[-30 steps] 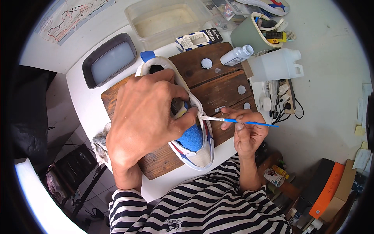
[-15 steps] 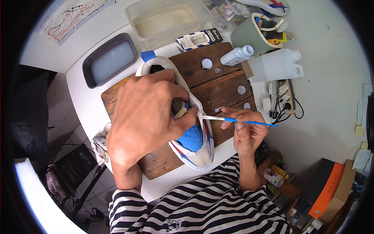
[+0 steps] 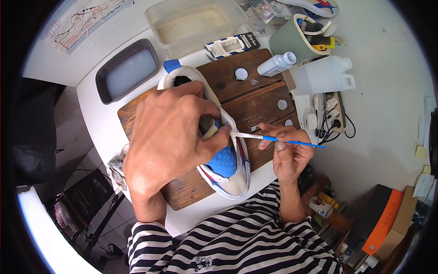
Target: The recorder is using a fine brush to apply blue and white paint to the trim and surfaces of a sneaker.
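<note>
Left hand arched over shoe, fingers clasping it; right hand pinching paintbrush.

Shoe opening: the left hand blocks most of the way in from above.
Board beyond the brush: a stretch beside the shoe leaves room for a hand, up to the cap and bottle.
Brush: bars the gap between right hand and shoe.
Far side: tray, tub and box obstruct.
Far right: bucket and jug stand close.
</note>
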